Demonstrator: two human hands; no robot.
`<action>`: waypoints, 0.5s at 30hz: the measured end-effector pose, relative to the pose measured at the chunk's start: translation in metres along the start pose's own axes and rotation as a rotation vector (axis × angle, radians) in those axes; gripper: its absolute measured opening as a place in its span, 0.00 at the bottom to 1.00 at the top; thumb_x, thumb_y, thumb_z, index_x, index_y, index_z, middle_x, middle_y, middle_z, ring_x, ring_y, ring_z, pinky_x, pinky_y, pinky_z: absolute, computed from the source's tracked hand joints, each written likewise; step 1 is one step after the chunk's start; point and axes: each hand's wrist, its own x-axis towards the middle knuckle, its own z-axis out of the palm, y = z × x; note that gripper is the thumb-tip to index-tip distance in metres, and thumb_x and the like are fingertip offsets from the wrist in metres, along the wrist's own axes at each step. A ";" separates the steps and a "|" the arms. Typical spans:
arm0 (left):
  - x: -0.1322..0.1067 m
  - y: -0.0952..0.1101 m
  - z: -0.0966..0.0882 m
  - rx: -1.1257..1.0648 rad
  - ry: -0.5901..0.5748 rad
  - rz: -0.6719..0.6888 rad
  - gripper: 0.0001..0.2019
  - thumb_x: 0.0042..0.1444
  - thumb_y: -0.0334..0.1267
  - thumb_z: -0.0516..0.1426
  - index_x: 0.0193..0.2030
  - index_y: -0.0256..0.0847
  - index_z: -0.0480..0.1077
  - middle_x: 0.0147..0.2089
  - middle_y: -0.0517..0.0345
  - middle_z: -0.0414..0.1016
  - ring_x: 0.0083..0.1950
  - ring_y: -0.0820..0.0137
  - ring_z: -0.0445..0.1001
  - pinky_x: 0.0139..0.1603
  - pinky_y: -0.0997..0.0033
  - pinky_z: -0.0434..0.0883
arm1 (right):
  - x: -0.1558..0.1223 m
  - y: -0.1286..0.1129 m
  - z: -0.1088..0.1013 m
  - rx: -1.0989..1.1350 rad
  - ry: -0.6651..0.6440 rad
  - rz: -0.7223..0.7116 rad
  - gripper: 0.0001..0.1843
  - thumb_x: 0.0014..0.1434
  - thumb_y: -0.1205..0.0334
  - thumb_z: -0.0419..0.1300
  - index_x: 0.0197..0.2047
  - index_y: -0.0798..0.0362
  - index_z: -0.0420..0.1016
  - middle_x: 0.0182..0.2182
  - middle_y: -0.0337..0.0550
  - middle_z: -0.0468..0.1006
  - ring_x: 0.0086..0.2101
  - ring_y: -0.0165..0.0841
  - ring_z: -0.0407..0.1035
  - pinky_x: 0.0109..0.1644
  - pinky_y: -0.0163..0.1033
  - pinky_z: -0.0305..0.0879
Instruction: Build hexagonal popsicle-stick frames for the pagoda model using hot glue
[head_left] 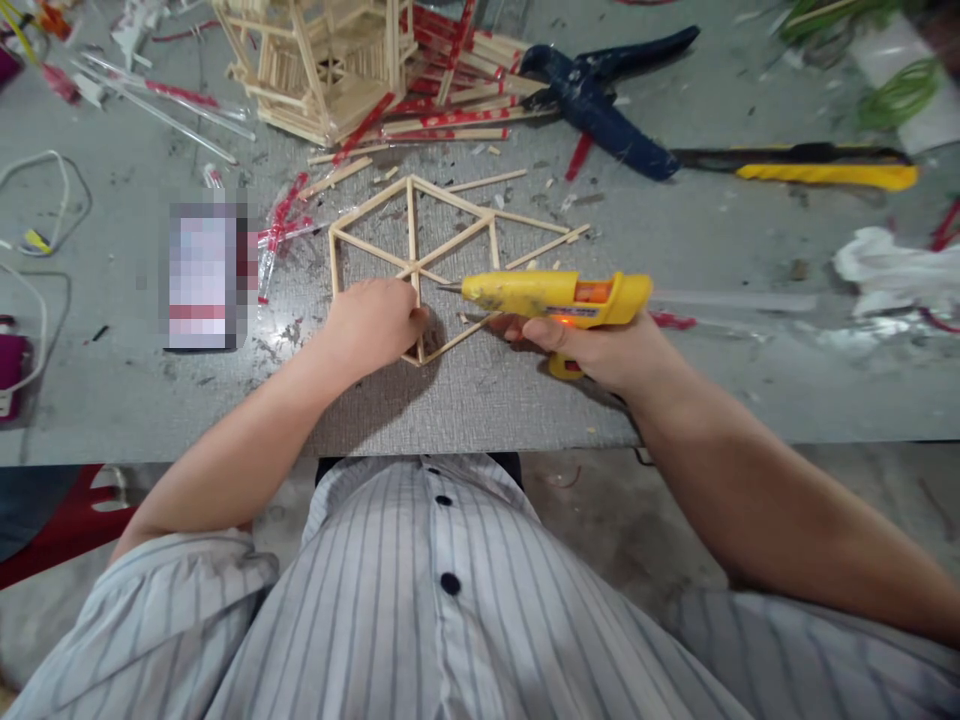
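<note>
A hexagonal frame of thin wooden sticks (pixel 411 220) lies on the grey table, with spokes meeting at its centre and a pointed part on the right. My left hand (pixel 373 322) is closed on the frame's lower left side, its fingers partly hidden. In my right hand (pixel 611 350) is a yellow hot glue gun (pixel 525 288), held level with an orange-red light glowing on it. The nozzle points left, close to the centre joint; I cannot tell if it touches. A clear glue stick (pixel 735 300) sticks out of the gun's back.
A wooden stick model (pixel 322 70) stands at the back, beside red-wrapped chopsticks (pixel 457 115). Dark blue pliers-like cutters (pixel 607 110) and a yellow utility knife (pixel 825 168) lie back right. A blurred phone (pixel 199 280) is on the left, crumpled tissue (pixel 892 265) on the right.
</note>
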 end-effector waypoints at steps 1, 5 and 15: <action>-0.001 0.000 0.000 -0.002 0.000 0.000 0.16 0.63 0.39 0.48 0.38 0.38 0.77 0.37 0.45 0.79 0.46 0.57 0.78 0.45 0.63 0.71 | 0.000 -0.001 0.001 0.045 0.013 0.024 0.19 0.47 0.42 0.69 0.38 0.44 0.81 0.40 0.43 0.82 0.44 0.42 0.76 0.54 0.54 0.73; -0.011 0.001 0.001 0.000 0.051 -0.015 0.18 0.64 0.45 0.48 0.40 0.38 0.77 0.38 0.46 0.79 0.44 0.58 0.78 0.43 0.63 0.71 | -0.001 -0.005 0.002 0.204 0.039 0.085 0.20 0.41 0.41 0.73 0.33 0.44 0.80 0.36 0.41 0.82 0.40 0.39 0.76 0.51 0.50 0.74; -0.028 0.007 0.007 0.085 0.100 0.032 0.19 0.62 0.48 0.50 0.37 0.38 0.77 0.39 0.44 0.79 0.53 0.51 0.73 0.41 0.61 0.71 | -0.006 -0.010 -0.001 0.274 0.040 0.039 0.17 0.44 0.41 0.72 0.29 0.44 0.80 0.32 0.39 0.82 0.41 0.39 0.78 0.52 0.49 0.74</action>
